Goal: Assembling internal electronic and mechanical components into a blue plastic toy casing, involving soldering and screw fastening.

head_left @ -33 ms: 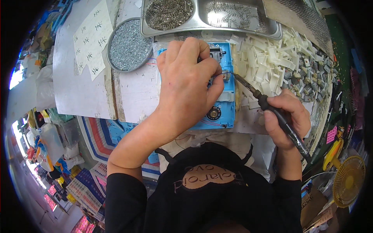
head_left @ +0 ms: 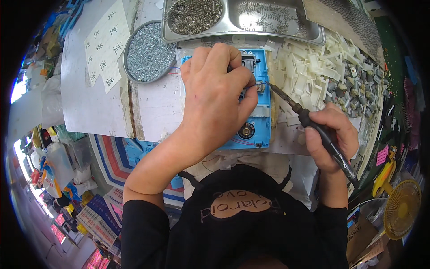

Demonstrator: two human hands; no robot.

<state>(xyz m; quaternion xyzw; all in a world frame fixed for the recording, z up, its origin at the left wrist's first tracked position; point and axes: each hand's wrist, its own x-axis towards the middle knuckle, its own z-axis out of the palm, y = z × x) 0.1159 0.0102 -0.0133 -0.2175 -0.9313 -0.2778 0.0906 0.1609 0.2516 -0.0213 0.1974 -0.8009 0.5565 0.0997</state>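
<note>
An open light-blue plastic housing [head_left: 263, 123] lies on the bench, with metal parts and a small round speaker-like disc [head_left: 246, 130] inside it. My left hand [head_left: 215, 92] arches over the housing and hides much of it. Its thumb and index finger are pinched on what looks like a thin wire [head_left: 256, 84] by a small metal part. To the right, my right hand [head_left: 333, 136] grips a soldering iron [head_left: 313, 123] by its black handle. The iron slants up and left, its tip close to the pinched fingers; whether it touches anything is too small to tell.
Beyond the housing stand a round tray [head_left: 150, 54] of small screws and a steel tray [head_left: 244, 39] with springs and small metal pieces. White plastic parts [head_left: 309, 76] and small grey metal parts [head_left: 354, 92] are heaped at right. A yellow fan [head_left: 402, 209] stands lower right.
The soldering iron's tip has shifted very slightly up and left. My left hand and the housing look the same.
</note>
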